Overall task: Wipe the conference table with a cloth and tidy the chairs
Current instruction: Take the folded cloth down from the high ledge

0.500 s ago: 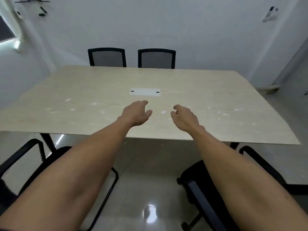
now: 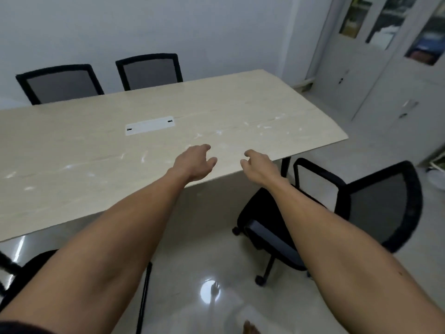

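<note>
Counting hands: two, both bare and holding nothing, arms stretched forward over the near table edge.
Left hand [image 2: 195, 163]: fingers loosely curled and apart, thumb out to the right; it hangs over the table [image 2: 72, 160] just inside the near edge; whether it touches the top I cannot tell.
Right hand [image 2: 258, 166]: fingers loosely curled, nothing pinched; it sits at the near edge, close to the right corner, well short of the near chair.
Gap between hands: small, the two are near but apart.
Cloth: not seen in this view.
Table count: one, pale wood grain, with white smears scattered along the near half and toward the right end.
Cable plate [image 2: 149, 125]: one, white, set flat in the middle of the top.
Chairs counted: four in part or whole.
Far chairs: two mesh backs, left one [image 2: 60, 84] and right one [image 2: 150, 72], side by side, tucked against the far edge.
Near right chair [image 2: 375, 206]: pulled out from the table and turned at an angle, its armrest just beside the right corner leg.
Near left chair [image 2: 21, 273]: only a dark seat and frame show at the lower left, partly under the near edge.
Cabinets [image 2: 385, 68]: grey, glass-doored above, along the right wall.
Open room: glossy floor [image 2: 204, 261] between the two near chairs, and a lane of floor between the table's right end and the cabinets.
</note>
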Demonstrator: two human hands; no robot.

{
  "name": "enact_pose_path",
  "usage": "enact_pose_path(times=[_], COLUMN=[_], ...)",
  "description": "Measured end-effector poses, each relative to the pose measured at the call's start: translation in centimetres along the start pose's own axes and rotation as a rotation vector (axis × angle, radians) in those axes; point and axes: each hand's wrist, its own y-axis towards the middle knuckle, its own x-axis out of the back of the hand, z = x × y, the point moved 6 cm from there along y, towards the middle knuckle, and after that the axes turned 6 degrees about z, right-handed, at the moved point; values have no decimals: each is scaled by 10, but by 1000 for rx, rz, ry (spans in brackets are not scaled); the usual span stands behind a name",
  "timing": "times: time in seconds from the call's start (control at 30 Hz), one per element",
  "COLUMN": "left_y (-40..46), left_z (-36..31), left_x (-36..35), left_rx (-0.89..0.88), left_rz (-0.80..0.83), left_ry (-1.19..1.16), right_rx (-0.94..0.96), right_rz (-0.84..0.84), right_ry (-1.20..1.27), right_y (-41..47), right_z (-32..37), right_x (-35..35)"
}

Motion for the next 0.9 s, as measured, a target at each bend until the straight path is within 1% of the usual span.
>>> enact_pose_path(times=[0.23, 0.4, 0.5, 0.63, 0.77, 0.9], left_y=[-8, -28, -46, -80, -132, -191], left_z=[-66, -132, -186, -258, -334, -397], left_x=[-32, -66, -90, -127, -165, -204], left_rx=[-244, -422, -554, -701, -862, -957], left_rz=[77, 157, 195, 265, 339, 409], left_ry=[46, 87, 104, 135, 193, 210], right_rx=[-168, -341, -458, -607, -761, -893], right_rz=[-164, -264, -350, -443, -519, -600], right_ry=[71, 118, 137, 164, 197, 219], right_y=[-78, -150, -203, -277, -367, -458], right_z=[-53, -103, -139, -186, -231, -264], right_x=[7, 13, 23, 31, 33, 32])
